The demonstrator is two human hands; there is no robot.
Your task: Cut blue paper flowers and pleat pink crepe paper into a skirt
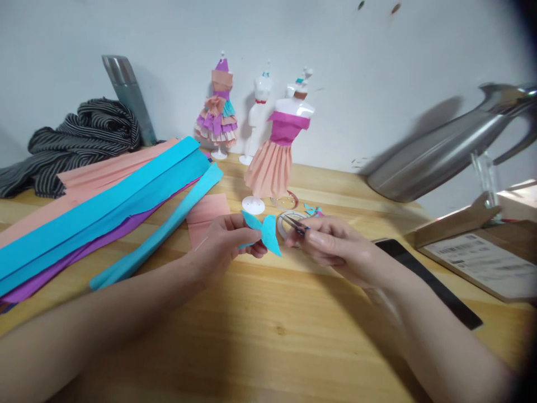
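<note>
Left hand (235,243) pinches turquoise paper (272,235), likely light and easily creased, best held at its gathered middle; right hand (331,240), just beside it, grips small scissors (297,225).

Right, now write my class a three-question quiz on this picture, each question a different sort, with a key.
1. What does the left hand hold?
a) the steel jug
b) a turquoise piece
c) a striped shirt
2. True or false: the dress form in the tiered skirt stands to the left of the one in the pleated pink skirt.
3. Fill in: the dark cloth near the flask is patterned with ____.

Key: 1 b; 2 true; 3 stripes
</note>
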